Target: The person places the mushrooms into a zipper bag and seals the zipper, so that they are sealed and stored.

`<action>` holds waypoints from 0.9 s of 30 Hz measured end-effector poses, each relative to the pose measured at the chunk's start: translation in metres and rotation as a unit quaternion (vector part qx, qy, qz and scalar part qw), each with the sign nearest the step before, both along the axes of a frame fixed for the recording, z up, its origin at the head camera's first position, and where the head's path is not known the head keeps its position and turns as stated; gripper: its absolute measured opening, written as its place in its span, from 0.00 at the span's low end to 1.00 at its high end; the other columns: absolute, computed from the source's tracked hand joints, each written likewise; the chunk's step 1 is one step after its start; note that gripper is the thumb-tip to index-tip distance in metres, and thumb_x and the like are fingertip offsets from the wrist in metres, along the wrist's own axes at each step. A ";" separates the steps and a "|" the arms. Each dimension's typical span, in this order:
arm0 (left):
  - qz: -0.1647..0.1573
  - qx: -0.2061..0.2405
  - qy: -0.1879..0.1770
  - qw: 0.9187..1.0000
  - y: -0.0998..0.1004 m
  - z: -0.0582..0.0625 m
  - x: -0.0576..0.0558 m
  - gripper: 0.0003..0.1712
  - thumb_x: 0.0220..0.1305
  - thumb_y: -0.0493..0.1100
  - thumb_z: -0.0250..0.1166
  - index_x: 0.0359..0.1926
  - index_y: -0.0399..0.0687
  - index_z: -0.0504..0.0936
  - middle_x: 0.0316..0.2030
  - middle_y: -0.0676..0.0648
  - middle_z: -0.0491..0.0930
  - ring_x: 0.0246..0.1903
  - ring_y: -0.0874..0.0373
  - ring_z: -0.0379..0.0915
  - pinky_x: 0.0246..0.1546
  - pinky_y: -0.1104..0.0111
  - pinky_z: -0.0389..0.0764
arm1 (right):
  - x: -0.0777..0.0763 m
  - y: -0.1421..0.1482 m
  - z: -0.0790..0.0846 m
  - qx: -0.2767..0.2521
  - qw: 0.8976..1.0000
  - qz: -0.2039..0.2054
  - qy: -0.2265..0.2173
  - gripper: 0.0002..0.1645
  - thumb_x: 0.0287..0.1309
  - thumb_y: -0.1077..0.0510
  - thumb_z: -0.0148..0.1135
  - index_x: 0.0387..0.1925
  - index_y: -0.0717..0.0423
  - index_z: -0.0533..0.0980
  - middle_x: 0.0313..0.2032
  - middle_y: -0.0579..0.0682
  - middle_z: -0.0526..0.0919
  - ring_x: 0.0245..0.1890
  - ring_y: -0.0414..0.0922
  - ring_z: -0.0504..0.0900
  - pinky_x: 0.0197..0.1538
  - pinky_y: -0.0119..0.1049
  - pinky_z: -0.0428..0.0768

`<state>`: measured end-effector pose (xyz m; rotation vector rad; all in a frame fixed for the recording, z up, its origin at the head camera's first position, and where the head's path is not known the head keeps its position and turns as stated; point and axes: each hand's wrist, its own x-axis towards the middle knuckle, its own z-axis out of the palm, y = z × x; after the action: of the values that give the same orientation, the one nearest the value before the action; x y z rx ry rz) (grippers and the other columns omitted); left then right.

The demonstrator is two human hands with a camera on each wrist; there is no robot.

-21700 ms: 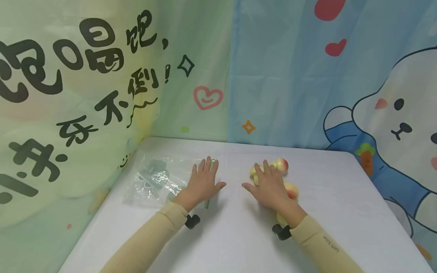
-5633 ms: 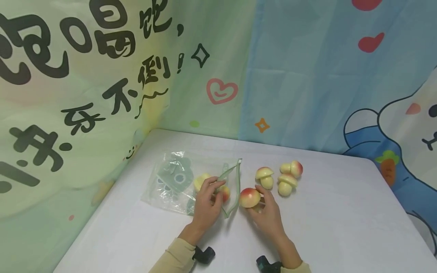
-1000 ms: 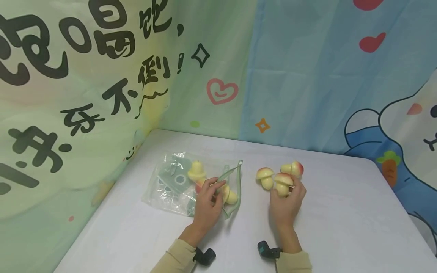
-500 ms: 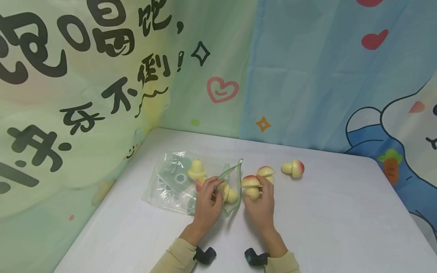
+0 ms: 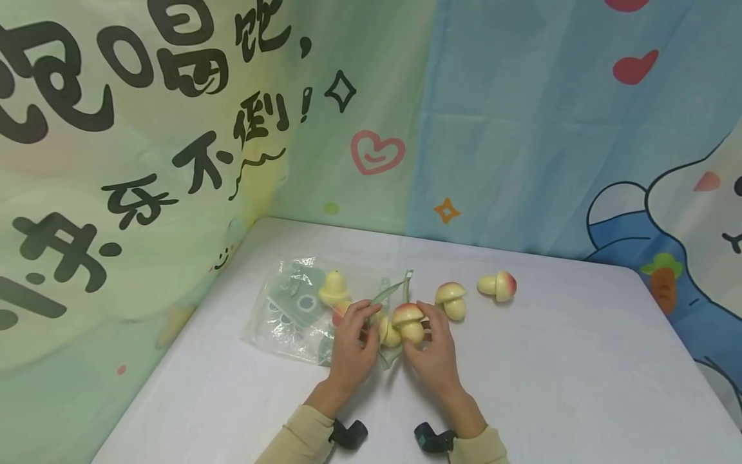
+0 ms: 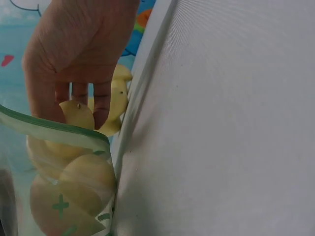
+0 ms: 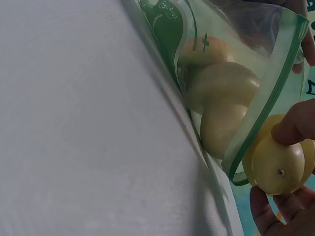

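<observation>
My right hand point(image 5: 433, 353) grips a toy mushroom point(image 5: 408, 322) with a red-tinged cap and pale yellow stem, at the mouth of a clear zip bag point(image 5: 290, 335). The bag lies on its side, with a green zip edge. Thumb and fingers of my left hand point(image 5: 352, 345) pinch the bag's upper rim and hold the mouth apart. Several mushrooms lie inside, one of them point(image 5: 334, 289) deeper in. Seen from the right wrist, the gripped mushroom point(image 7: 278, 169) overlaps the green zip edge point(image 7: 268, 105); the left wrist view has its stem point(image 6: 78, 114) just behind that rim.
Two more mushrooms rest on the white table point(image 5: 556, 361) to the right: one upright point(image 5: 452, 301), one on its side point(image 5: 497, 286). A printed curtain point(image 5: 510, 161) stands behind the table. Each wrist carries a small black camera.
My right hand has picked up a mushroom from the group at right and carried it left to the bag's mouth. My left hand stays on the rim.
</observation>
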<state>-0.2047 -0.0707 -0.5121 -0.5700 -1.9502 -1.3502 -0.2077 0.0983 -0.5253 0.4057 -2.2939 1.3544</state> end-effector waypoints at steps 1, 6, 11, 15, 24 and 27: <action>-0.001 0.000 -0.002 1.000 0.000 0.000 0.000 0.22 0.54 0.24 0.57 0.50 0.37 0.80 0.50 0.39 0.77 0.27 0.58 0.75 0.26 0.78 0.78 | 0.000 -0.001 0.000 0.001 1.000 0.004 -0.002 0.43 0.40 0.71 0.69 0.63 0.62 0.67 0.58 0.58 0.72 0.43 0.50 0.77 0.38 0.38 0.80; -0.003 -0.004 -0.006 1.000 0.000 0.000 0.001 0.22 0.53 0.24 0.58 0.50 0.38 0.81 0.49 0.40 0.77 0.29 0.58 0.75 0.26 0.78 0.77 | 0.002 -0.006 -0.002 0.009 0.999 0.033 -0.014 0.44 0.41 0.71 0.73 0.63 0.63 0.67 0.59 0.60 0.73 0.44 0.52 0.80 0.40 0.39 0.83; -0.004 -0.008 -0.003 1.000 0.000 0.001 0.002 0.22 0.54 0.24 0.58 0.50 0.39 0.81 0.49 0.41 0.77 0.29 0.59 0.74 0.23 0.80 0.75 | 0.001 -0.010 -0.004 0.008 0.998 0.063 -0.020 0.43 0.41 0.72 0.75 0.62 0.63 0.69 0.59 0.59 0.76 0.44 0.52 0.82 0.40 0.39 0.84; -0.010 -0.008 0.006 1.000 0.000 -0.001 0.000 0.22 0.53 0.24 0.58 0.50 0.38 0.81 0.49 0.41 0.77 0.28 0.59 0.73 0.23 0.81 0.74 | 0.002 -0.011 -0.004 0.007 0.996 0.078 -0.034 0.42 0.41 0.71 0.75 0.62 0.62 0.71 0.58 0.58 0.77 0.43 0.51 0.83 0.40 0.39 0.85; -0.028 -0.002 0.012 1.000 0.002 -0.002 0.000 0.22 0.54 0.23 0.58 0.51 0.37 0.80 0.49 0.39 0.77 0.28 0.58 0.75 0.24 0.80 0.76 | 0.003 -0.015 -0.006 -0.001 0.994 0.093 -0.062 0.42 0.42 0.72 0.75 0.63 0.59 0.71 0.58 0.57 0.77 0.45 0.52 0.83 0.42 0.39 0.85; -0.025 -0.002 0.012 1.000 0.003 -0.001 0.000 0.22 0.53 0.22 0.59 0.50 0.37 0.80 0.49 0.39 0.77 0.28 0.56 0.76 0.24 0.79 0.77 | 0.004 -0.016 -0.006 -0.018 0.991 0.106 -0.080 0.42 0.43 0.73 0.73 0.63 0.60 0.71 0.60 0.58 0.76 0.46 0.53 0.83 0.44 0.37 0.84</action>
<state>-0.2044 -0.0680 -0.5136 -0.6370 -1.9326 -1.3641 -0.2040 0.0825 -0.5310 0.5620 -2.4078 1.5803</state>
